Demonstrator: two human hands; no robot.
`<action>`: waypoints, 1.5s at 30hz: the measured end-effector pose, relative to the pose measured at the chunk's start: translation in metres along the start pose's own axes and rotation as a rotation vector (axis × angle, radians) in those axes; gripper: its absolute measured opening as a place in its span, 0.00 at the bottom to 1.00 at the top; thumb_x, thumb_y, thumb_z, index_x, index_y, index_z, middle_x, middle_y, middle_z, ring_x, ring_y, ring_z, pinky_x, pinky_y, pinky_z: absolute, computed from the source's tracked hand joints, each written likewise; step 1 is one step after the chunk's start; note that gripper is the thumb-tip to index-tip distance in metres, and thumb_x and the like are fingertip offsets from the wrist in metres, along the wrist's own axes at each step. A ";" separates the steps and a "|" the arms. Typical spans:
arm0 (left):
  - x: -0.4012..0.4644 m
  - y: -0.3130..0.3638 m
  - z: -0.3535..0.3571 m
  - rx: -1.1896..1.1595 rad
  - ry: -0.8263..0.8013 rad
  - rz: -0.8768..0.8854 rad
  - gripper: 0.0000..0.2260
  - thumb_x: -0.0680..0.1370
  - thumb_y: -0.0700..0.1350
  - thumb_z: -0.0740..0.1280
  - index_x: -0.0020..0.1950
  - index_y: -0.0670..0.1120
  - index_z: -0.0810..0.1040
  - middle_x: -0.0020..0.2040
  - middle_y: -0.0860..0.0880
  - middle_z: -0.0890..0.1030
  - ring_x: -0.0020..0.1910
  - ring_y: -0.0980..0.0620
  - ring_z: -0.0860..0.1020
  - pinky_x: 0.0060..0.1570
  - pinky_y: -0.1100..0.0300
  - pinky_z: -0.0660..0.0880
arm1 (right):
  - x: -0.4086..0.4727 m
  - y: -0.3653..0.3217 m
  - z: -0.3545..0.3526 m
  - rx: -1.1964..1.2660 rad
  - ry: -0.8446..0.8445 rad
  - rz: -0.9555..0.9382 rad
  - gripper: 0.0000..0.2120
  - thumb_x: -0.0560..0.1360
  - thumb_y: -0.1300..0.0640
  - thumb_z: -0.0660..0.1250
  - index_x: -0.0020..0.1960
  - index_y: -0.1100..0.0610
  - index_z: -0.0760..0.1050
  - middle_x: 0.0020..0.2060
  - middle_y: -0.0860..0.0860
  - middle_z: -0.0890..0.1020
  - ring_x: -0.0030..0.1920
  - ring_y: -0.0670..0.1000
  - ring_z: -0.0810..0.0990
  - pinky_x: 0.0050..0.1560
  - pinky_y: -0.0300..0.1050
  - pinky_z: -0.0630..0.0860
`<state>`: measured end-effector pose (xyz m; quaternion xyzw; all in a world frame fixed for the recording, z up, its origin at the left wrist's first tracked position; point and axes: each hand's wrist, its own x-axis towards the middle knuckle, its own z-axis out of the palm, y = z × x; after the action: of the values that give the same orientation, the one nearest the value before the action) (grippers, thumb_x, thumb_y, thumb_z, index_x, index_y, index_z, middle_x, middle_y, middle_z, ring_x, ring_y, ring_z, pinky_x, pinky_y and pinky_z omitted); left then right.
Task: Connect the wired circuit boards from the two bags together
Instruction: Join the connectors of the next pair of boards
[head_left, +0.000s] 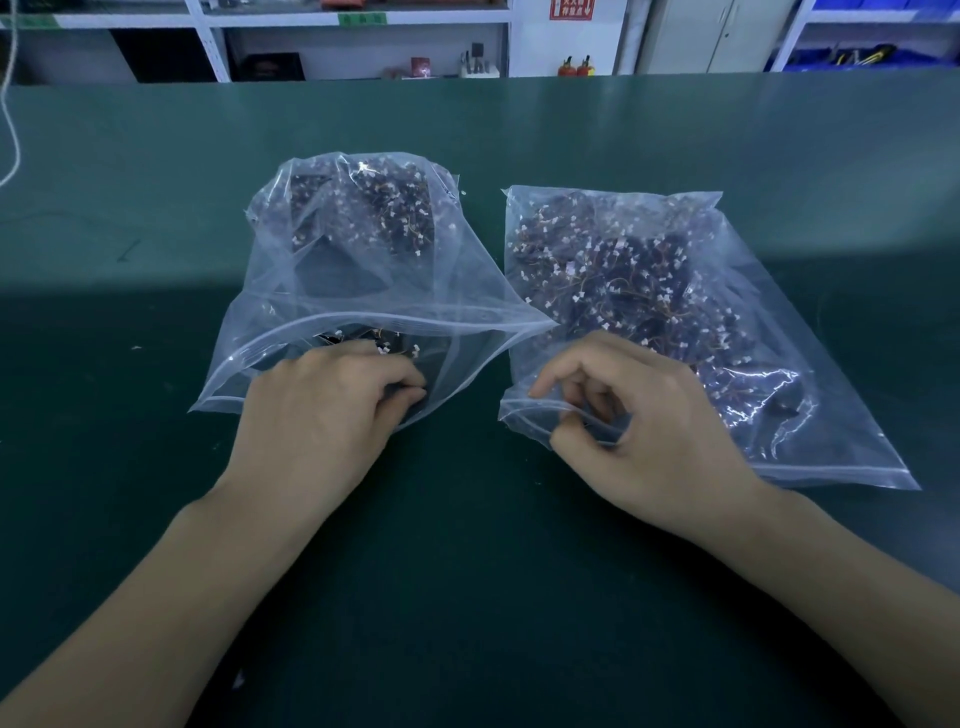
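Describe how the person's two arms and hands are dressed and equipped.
Both forearms are bare as far as the frame shows: no sleeves in view. The left hand and right hand wear no gloves, and no rings, watch, wrist strap or markings are visible. No cables attach to either arm.

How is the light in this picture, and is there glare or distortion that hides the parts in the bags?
Head view: a bright band lies across the far table, while the near part is in shadow; glare streaks the right bag near its lower corner; the left bag looks hazy; the wide lens bends the table's far edge; the shelves behind are soft.
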<state>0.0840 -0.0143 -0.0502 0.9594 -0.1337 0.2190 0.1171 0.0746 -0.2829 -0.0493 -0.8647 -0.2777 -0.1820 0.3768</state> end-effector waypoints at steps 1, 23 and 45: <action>0.000 0.000 0.000 0.007 0.002 -0.004 0.02 0.78 0.50 0.76 0.46 0.58 0.86 0.38 0.60 0.72 0.38 0.48 0.80 0.35 0.57 0.71 | 0.000 0.000 0.000 -0.001 -0.004 0.001 0.10 0.72 0.60 0.68 0.51 0.51 0.82 0.40 0.44 0.77 0.36 0.52 0.76 0.38 0.52 0.76; -0.001 -0.005 0.002 -0.143 -0.106 -0.152 0.08 0.78 0.57 0.74 0.44 0.57 0.78 0.42 0.60 0.73 0.42 0.61 0.73 0.37 0.65 0.64 | -0.002 -0.001 0.003 -0.004 -0.048 -0.001 0.08 0.76 0.45 0.73 0.50 0.48 0.81 0.43 0.41 0.77 0.38 0.50 0.78 0.41 0.47 0.77; -0.001 0.003 0.002 -0.179 -0.011 0.009 0.08 0.80 0.47 0.74 0.58 0.52 0.86 0.45 0.57 0.78 0.48 0.52 0.77 0.45 0.54 0.75 | -0.003 0.000 0.004 0.001 -0.006 0.003 0.08 0.78 0.46 0.73 0.50 0.50 0.82 0.44 0.42 0.78 0.37 0.51 0.77 0.41 0.48 0.77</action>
<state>0.0832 -0.0171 -0.0524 0.9456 -0.1578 0.2017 0.2007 0.0728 -0.2814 -0.0537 -0.8654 -0.2778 -0.1787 0.3768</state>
